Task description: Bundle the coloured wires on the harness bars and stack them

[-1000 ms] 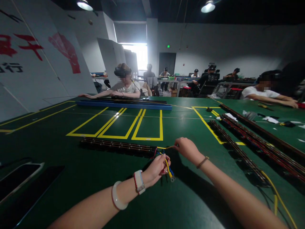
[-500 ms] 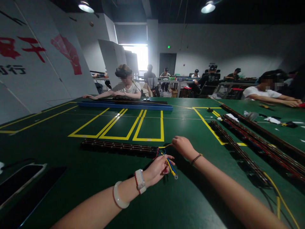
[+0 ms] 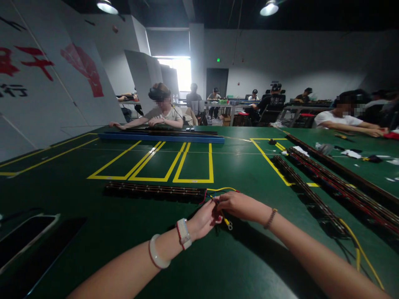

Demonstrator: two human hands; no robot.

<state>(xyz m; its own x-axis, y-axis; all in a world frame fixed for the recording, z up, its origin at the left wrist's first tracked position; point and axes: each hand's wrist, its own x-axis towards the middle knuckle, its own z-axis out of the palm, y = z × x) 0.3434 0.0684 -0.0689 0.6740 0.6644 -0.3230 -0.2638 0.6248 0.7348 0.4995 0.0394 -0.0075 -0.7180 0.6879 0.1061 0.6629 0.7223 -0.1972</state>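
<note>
A long dark bar [image 3: 152, 191] with copper-coloured strips lies crosswise on the green table [image 3: 131, 257], and coloured wires come out of its right end. My left hand [image 3: 204, 220] is closed around several of these wires, just below that end. A yellow wire's ring terminal [image 3: 230, 225] sticks out past its fingers. My right hand [image 3: 241, 205] meets the left fingertips, with its fingers pinched on the same wires; the exact grip is hidden. Above my right hand, one loose yellow wire [image 3: 222, 189] arcs out from the bar to a reddish end.
More long bars [image 3: 311, 193] lie at the right, with yellow wires trailing from the nearest. A blue channel [image 3: 174, 138] stands across the far side, before a seated person [image 3: 166, 110]. Yellow tape outlines [image 3: 193, 181] mark the table. Dark flat devices [image 3: 26, 236] lie at left.
My right hand has let go of the single yellow wire and come down toward me to the wires at my left hand. My left hand stays nearly in place.
</note>
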